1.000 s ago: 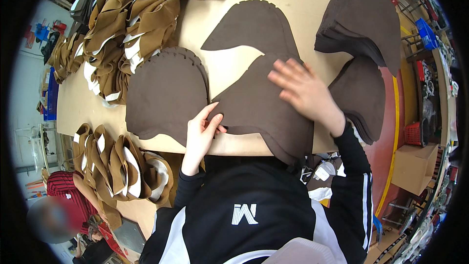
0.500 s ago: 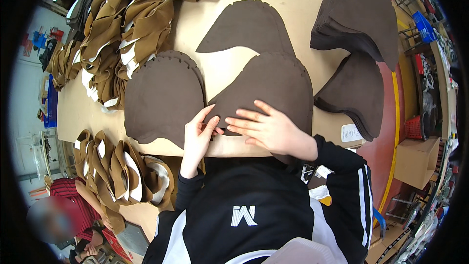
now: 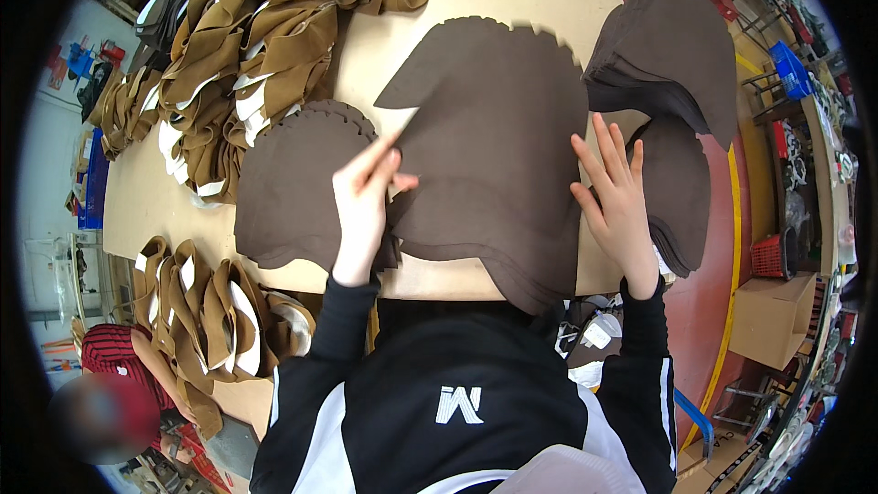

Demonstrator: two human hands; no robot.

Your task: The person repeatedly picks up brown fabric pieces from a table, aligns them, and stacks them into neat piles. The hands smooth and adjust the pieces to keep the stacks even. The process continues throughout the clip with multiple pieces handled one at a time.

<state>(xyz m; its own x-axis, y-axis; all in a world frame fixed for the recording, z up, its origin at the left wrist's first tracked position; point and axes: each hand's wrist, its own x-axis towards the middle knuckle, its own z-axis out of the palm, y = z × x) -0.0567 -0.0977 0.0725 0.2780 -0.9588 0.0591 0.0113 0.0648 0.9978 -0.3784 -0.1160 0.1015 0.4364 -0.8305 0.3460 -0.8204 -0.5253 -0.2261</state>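
A dark brown cut sheet piece [image 3: 494, 119] with a notched, rounded far edge lies in the middle of the table, over similar pieces [image 3: 526, 265] whose edges show below it. My left hand [image 3: 364, 201] has its thumb and fingers pinched at the piece's left edge. At the right edge, my right hand [image 3: 617, 197] is open with its fingers spread; whether its fingertips touch the sheet I cannot tell. Just left of my left hand lies a stack of the same dark brown pieces [image 3: 297, 187]. Another similar piece [image 3: 439, 59] shows partly from under the far left side of the middle one.
Two stacks of dark brown pieces [image 3: 663, 50] stand at the right. Piles of tan curved pieces with white parts [image 3: 288, 41] fill the table's far left, with more [image 3: 210, 311] at the near left. A co-worker [image 3: 119, 375] is at the lower left; a cardboard box [image 3: 773, 316] stands at right.
The middle brown piece has shifted away from me, over the far piece. My left hand has moved up along its left edge; my right hand has gone from its surface to its right side.
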